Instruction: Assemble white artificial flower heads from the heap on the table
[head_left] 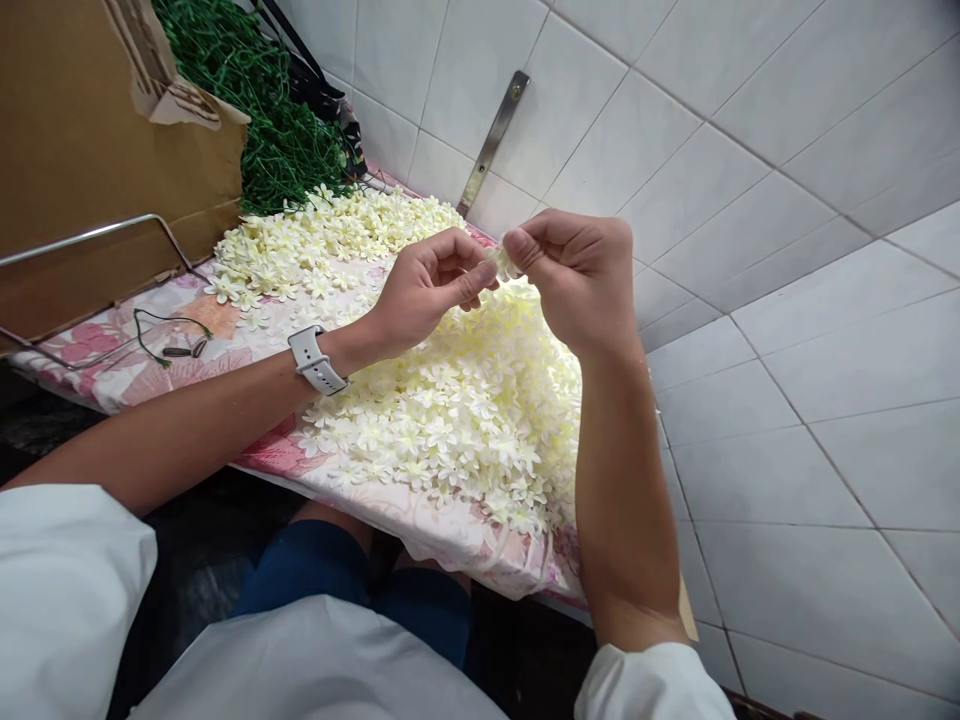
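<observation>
Above a large heap of pale yellow-white artificial flowers (450,420), my two hands meet at one small white flower (502,263). My right hand (577,270) pinches it between thumb and fingertips from the right. My left hand (435,275), a white watch strap (318,360) on its wrist, has thumb and fingers closed at the flower's left side. Part of the flower is covered by the fingertips. A second spread of the same flowers (330,240) lies farther back on the table, behind my left hand.
Green plastic stems (247,100) are bunched behind a torn cardboard box (112,150) at the left. A bent metal rod (97,233) and a green wire (169,320) lie on the flowered tablecloth (412,510). A tiled wall (787,350) with a metal strip (495,140) borders the right.
</observation>
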